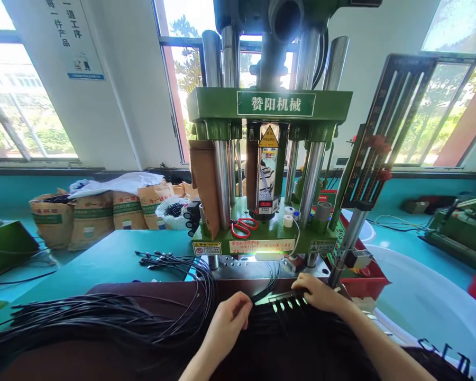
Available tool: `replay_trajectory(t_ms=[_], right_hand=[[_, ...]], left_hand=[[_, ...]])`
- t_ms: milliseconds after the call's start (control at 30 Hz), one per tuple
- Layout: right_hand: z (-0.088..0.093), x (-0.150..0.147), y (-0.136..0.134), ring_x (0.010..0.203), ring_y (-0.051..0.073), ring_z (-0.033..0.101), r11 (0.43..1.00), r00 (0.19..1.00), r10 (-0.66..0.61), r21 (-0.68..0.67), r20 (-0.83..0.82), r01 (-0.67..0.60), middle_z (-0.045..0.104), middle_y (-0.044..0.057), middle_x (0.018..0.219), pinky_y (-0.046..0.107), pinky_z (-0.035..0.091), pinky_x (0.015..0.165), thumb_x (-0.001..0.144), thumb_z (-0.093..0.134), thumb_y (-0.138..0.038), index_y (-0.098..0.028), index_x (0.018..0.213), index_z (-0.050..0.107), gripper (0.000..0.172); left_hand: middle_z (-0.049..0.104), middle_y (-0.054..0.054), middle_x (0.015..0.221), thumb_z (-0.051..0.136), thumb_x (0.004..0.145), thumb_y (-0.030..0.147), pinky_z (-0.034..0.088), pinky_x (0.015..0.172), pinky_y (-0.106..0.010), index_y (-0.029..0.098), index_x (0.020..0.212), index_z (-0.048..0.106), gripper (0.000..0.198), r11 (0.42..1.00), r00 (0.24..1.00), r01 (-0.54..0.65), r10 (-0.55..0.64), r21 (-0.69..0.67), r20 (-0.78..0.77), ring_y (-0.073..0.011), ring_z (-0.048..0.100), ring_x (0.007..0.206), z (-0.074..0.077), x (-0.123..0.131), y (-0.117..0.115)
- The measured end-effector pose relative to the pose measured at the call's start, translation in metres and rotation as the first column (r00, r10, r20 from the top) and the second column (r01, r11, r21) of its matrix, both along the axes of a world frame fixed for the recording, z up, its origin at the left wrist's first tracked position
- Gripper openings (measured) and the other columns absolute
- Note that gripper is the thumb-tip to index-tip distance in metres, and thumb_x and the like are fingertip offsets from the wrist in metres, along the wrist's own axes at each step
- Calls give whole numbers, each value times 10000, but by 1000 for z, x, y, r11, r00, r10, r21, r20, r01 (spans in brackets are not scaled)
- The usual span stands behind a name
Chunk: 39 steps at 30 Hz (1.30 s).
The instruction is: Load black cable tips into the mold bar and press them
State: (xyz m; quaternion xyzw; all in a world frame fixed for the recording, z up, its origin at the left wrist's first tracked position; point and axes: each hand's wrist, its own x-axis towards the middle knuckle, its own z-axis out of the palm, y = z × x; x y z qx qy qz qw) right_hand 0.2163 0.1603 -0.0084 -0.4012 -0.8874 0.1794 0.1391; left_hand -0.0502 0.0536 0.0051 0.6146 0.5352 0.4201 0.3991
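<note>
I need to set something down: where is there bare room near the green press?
The teal tabletop looks bare left of the loose cable ends, between the sacks behind and the cable bundle in front. Crowded: around the left hand and right hand, with black cables and a metal bar.

A: "You're in a factory workshop, and what a giveaway: that green press (pixel 276 103) rises right in front of you, steel columns (pixel 222 185) gleaming, warning labels (pixel 207 248) stuck along its base!"

B: "Glance left, and you've got printed sacks (pixel 90 219) lined up by the wall (pixel 138 95), while black cables (pixel 103 323) lie heaped across your brown worktop (pixel 107 288)!"

A: "Over on your right, there's more green machinery (pixel 460 227) sitting low on the floor (pixel 404 241)!"

B: "And up to your left, a printed poster (pixel 73 39) on the wall, next to those tall windows (pixel 16 100)!"
</note>
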Motion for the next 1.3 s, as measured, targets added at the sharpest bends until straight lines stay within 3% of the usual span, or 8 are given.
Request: replay_trajectory(t_ms=[133, 233, 300, 533, 1300], right_hand=[[-10, -5, -6, 889, 176, 516, 987, 990, -129, 87, -50, 133, 593, 62, 903, 295, 378, 815, 708, 413, -63, -148, 989, 588, 342], [-17, -12, -8, 870, 197, 522, 965, 974, -215, 137, -66, 223, 605, 65, 863, 330, 376, 799, 827, 404, -193, -157, 915, 612, 229], [-21, -15, -10, 851, 196, 521, 953, 967, -245, 164, -71, 254, 601, 53, 836, 333, 372, 789, 853, 401, -232, -174, 881, 619, 227], [-25, -16, -15, 814, 171, 514, 932, 966, -256, 252, -43, 258, 574, 16, 793, 312, 367, 762, 874, 403, -221, -213, 810, 608, 215], [-24, -16, -16, 825, 164, 514, 930, 964, -262, 257, -40, 263, 572, 14, 804, 295, 371, 767, 871, 424, -222, -212, 813, 619, 204]], left_hand=[[573, -17, 618, 419, 796, 318, 321, 581, -245, 192, 709, 553, 204, 990, 920, -74, 115, 123, -374, -158, 532, 619, 2, -2, 46], [633, -43, 725, 427, 782, 307, 326, 605, -263, 208, 759, 573, 178, 996, 778, -82, 76, 20, -624, -199, 586, 723, -6, 2, 75], [650, -51, 762, 398, 798, 321, 332, 598, -265, 214, 782, 578, 211, 994, 720, -102, 47, -38, -693, -208, 603, 754, -15, 5, 85], [645, -18, 857, 355, 826, 317, 361, 635, -262, 227, 830, 547, 212, 998, 606, -55, 65, 40, -792, -184, 575, 850, -34, 10, 84], [626, -6, 793, 409, 808, 318, 306, 614, -258, 220, 817, 537, 162, 999, 629, -2, 44, 55, -776, -165, 546, 789, -35, 4, 78]])
